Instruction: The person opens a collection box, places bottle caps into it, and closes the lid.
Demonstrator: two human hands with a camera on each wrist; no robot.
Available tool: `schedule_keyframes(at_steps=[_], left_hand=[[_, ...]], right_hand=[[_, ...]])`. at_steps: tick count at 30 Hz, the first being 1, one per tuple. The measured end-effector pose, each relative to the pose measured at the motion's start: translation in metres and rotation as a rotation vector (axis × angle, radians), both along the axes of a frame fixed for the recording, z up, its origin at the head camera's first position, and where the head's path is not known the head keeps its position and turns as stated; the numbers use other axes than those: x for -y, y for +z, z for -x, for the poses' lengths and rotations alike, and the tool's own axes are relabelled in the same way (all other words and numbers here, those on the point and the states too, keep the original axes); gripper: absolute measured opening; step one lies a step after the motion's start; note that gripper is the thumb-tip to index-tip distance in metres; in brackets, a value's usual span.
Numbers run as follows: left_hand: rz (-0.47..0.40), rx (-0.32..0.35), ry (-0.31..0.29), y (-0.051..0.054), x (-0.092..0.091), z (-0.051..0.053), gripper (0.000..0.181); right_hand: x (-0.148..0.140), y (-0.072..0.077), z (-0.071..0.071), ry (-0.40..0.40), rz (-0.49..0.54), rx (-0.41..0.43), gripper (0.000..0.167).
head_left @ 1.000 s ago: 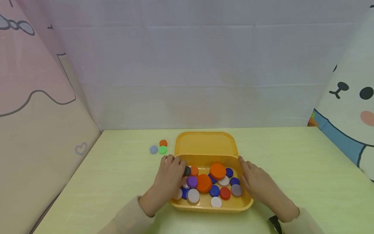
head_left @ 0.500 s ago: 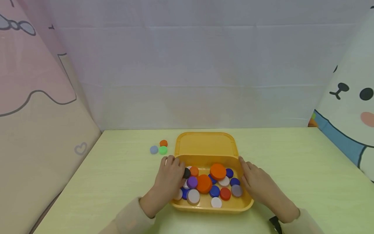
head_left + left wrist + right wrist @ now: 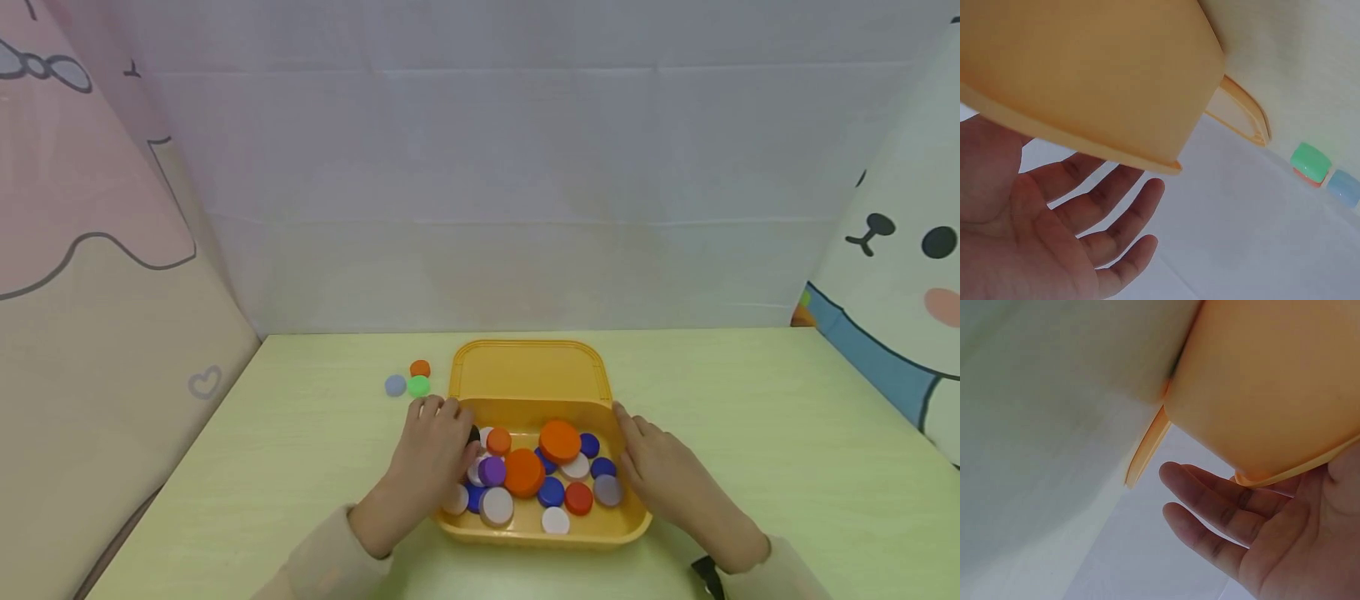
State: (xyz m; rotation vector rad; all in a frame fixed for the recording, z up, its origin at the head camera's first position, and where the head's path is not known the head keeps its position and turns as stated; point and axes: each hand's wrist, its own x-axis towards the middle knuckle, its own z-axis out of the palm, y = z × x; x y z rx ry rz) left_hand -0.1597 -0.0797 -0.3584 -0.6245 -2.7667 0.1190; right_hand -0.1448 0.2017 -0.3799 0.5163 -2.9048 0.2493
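A yellow plastic box (image 3: 540, 540) full of round bottle caps stands on the table, its lid (image 3: 531, 371) folded back flat behind it. My left hand (image 3: 431, 450) reaches over the left rim, thumb inside beside a black cap (image 3: 474, 434) and a purple cap (image 3: 492, 472). Its thumb and index tips are hidden, so a hold on the black cap cannot be confirmed. In the left wrist view the other fingers hang loosely outside. My right hand (image 3: 663, 467) rests on the right rim with fingers fairly straight. Large orange caps (image 3: 523, 473), blue caps (image 3: 551, 492) and a red cap (image 3: 578, 498) lie inside.
Left of the lid, an orange cap (image 3: 420, 368), a green cap (image 3: 418, 386) and a pale blue cap (image 3: 395, 385) lie on the table (image 3: 750, 417). A pale curtain (image 3: 510, 167) hangs at the back, with printed cloths at both sides.
My left hand has shifted slightly left. The black cap has moved toward it and is more hidden, and the purple cap has tilted. My right hand has stayed in place.
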Motion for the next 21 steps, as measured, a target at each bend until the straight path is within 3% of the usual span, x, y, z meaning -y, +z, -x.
schedule_keyframes(at_steps=[8, 14, 21], left_hand=[[-0.095, -0.079, -0.006, 0.004, 0.01, 0.007, 0.025], [-0.151, -0.146, 0.008, 0.006, 0.021, 0.018, 0.023], [-0.198, -0.15, 0.053, 0.001, 0.039, 0.034, 0.02]], right_hand=[[0.0, -0.001, 0.0, 0.002, -0.003, -0.002, 0.052], [0.0, -0.001, 0.0, 0.006, -0.006, -0.014, 0.052], [0.0, -0.001, 0.001, 0.012, -0.008, -0.026, 0.051]])
